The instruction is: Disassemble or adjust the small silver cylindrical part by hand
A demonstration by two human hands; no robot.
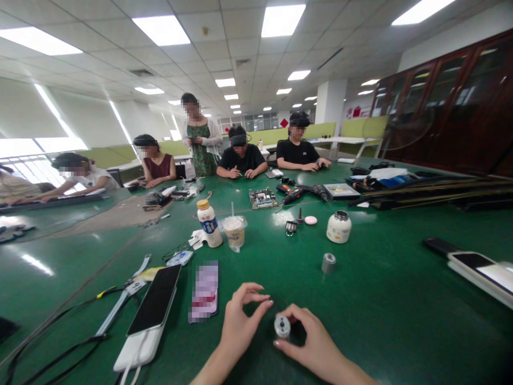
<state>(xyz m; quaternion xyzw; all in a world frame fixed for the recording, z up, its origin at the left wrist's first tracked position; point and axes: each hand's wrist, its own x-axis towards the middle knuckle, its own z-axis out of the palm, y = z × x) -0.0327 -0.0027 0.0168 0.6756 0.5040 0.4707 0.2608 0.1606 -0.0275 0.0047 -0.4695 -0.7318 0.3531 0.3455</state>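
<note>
My right hand (310, 339) grips a small silver metal cylinder (282, 327) between thumb and fingers. Its round top end, with a dark centre and small holes, faces up toward me. Just left of it hovers my left hand (243, 315), with thumb and index fingertips brought together in a pinch. Anything between those tips is too small to make out. A second silver cylinder (328, 263) of similar look stands upright on the green table (372, 315), beyond my right hand.
Left of my hands lie a pink-purple phone (205, 294) and a dark-screened device (154, 302) with cables. Farther off stand a bottle (209, 227), a drink cup (234, 234) and a white jar (339, 229). A circuit board (262, 198) and power drills (294, 193) lie beyond. Several people are around the table.
</note>
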